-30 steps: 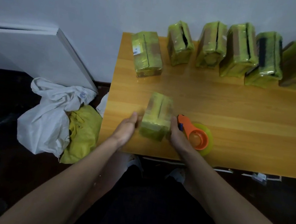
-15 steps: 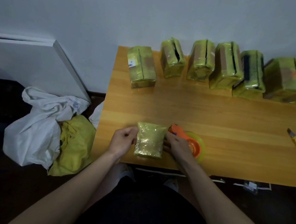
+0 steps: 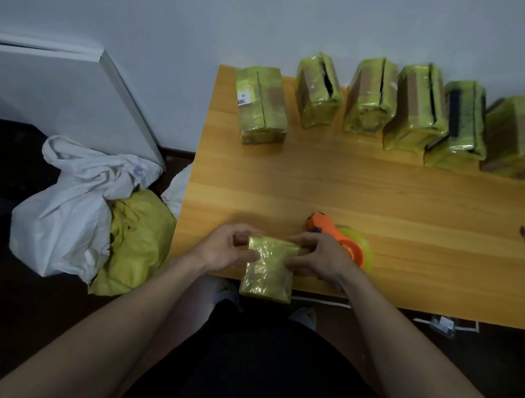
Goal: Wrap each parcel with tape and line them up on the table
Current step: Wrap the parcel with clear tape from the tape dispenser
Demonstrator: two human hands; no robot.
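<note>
At the wooden worktop's (image 3: 390, 197) near edge, both hands, left (image 3: 225, 247) and right (image 3: 320, 258), grip a yellow taped parcel (image 3: 269, 269).

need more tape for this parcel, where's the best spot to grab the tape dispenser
Take the tape dispenser by its orange handle, coming from above with the right hand, which is nearest. The handle lies flat on the table, pointing away to the left and clear of the yellow roll. Both hands now hold the parcel.

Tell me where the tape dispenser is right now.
In the head view, the orange tape dispenser lies on the table near its front edge, just beyond the right hand.
</note>
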